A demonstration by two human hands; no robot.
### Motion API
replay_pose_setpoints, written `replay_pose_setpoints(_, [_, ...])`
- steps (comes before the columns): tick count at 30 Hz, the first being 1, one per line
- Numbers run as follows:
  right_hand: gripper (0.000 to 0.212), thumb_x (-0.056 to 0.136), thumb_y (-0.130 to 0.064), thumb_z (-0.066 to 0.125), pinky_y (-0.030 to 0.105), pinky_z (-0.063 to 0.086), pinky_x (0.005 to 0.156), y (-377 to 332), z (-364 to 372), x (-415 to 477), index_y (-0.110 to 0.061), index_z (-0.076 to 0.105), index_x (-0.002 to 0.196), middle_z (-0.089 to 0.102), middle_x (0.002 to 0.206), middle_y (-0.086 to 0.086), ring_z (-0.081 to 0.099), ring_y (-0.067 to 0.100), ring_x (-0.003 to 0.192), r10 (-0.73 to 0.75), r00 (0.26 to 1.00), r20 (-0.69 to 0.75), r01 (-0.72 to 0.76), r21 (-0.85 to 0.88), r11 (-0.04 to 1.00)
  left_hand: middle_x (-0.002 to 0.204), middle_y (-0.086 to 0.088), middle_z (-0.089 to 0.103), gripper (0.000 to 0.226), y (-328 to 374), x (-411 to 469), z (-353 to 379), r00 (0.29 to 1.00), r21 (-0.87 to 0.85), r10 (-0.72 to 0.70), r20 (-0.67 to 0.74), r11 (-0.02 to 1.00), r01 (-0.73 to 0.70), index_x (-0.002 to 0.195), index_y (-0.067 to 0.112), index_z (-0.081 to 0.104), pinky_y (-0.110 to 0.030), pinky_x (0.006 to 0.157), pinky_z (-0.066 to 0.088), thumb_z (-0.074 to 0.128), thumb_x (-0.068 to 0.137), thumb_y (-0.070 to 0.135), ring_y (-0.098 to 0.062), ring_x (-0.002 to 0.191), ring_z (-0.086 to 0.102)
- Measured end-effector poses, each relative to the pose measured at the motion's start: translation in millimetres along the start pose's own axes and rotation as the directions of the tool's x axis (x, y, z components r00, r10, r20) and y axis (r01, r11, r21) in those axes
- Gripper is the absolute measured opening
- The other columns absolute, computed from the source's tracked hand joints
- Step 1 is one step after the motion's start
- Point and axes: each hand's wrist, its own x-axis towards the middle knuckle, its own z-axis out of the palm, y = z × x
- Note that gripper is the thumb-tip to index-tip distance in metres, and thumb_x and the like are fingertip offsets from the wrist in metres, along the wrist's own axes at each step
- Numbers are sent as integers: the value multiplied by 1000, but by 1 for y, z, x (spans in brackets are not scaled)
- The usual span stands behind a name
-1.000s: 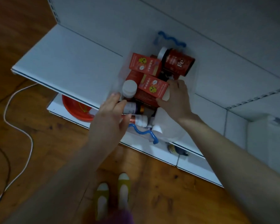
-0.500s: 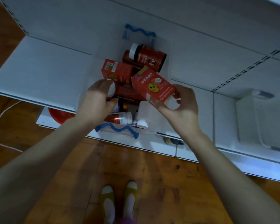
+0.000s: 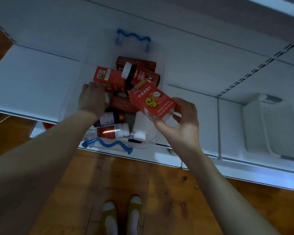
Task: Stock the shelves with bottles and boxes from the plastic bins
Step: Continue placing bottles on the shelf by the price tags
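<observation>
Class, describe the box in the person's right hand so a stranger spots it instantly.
On the white shelf stands a clear bin with blue wavy handles. Over its right side the right hand grips a red box. Unlike the other red boxes, it is raised, yellow cartoon duck facing up.

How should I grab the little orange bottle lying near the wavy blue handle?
Probably best to pinch the orange bottle round its middle, coming from above: it lies on its side, cap to the right, with its top bare.

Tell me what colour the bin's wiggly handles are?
Blue. The near handle shows it best, head view.
</observation>
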Motion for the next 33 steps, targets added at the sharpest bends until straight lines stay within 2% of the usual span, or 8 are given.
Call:
replay_pose_setpoints(4, [47, 70, -29, 79, 15, 46, 83, 0, 0, 1, -33, 47, 103, 44, 100, -21, 53, 7, 99, -7, 1000, 21, 7, 20, 1000, 110, -28, 49, 45, -5, -1, 3, 1000, 32, 8, -17, 999, -8, 112, -8, 51, -42, 85, 38, 65, 83, 23, -39, 105, 42])
replay_pose_setpoints(9, [47, 72, -31, 77, 10, 45, 83, 0, 2, 0, -36, 44, 105, 54, 105, -11, 54, 0, 99, 40, 998, 40, -42, 62, 997, 113, -24, 47, 51, 1, -11, -8, 994, -50, -28, -102, 998, 23, 116, -3, 52, -41, 80, 41, 65, 82, 32, -38, 108, 42])
replay_pose_setpoints(15, [45, 73, -29, 76, -1, 40, 76, -9, 6, -6, -43, 41, 98, 52, 97, -22, 54, -11, 92, 61, 996, 57, -67, 118, 991, 116, -19, 46, 54, 4, -34, -33, 983, -151, -23, -183, 988, -5, 116, 5, 56, -34, 78, 37, 66, 78, 42, -34, 109, 44])
replay_pose_setpoints(18, [44, 74, -27, 76, -1, 40, 77, -20, 5, -11, -45, 40, 94, 52, 95, -23, 54, -9, 91, 62, 995, 72, -71, 129, 989, 101, -21, 52, 55, 1, -53, -42, 947, -230, 21, -322, 968, -99, 101, 3, 63, -29, 66, 33, 62, 71, 49, -36, 92, 52])
replay_pose_setpoints(21, [43, 75, -24, 75, 0, 40, 79, -31, 2, -19, -37, 42, 100, 50, 95, -24, 53, -10, 91, 74, 993, 90, -85, 127, 988, 90, -23, 55, 52, 1, -75, -57, 905, -323, 37, -424, 927, -190, 91, 1, 67, -27, 59, 36, 59, 66, 45, -35, 76, 56])
replay_pose_setpoints(27, [49, 77, -26, 73, -4, 36, 77, -61, -18, -49, -24, 43, 116, 46, 97, -29, 48, -19, 91, 104, 991, 80, -113, 110, 988, 100, -11, 44, 51, 9, -131, -92, 920, -556, -87, -381, 817, -153, 110, 3, 65, -5, 69, 27, 67, 71, 35, -9, 87, 40])
replay_pose_setpoints(30, [49, 77, -20, 73, 3, 44, 77, -83, -36, -68, -27, 42, 115, 48, 100, -28, 48, -23, 92, 136, 986, 100, -152, 176, 973, 108, -7, 42, 55, 11, -163, -110, 938, -613, -135, -318, 784, -95, 116, 7, 62, -12, 77, 35, 69, 70, 36, 1, 90, 36])
replay_pose_setpoints(33, [51, 75, -11, 74, 3, 46, 70, -106, -58, -87, -23, 44, 114, 49, 103, -22, 50, -23, 92, 155, 976, 152, -192, 270, 944, 105, -2, 37, 57, 14, -193, -134, 943, -637, -133, -305, 765, -98, 113, 5, 63, -11, 75, 35, 63, 66, 36, -5, 91, 40])
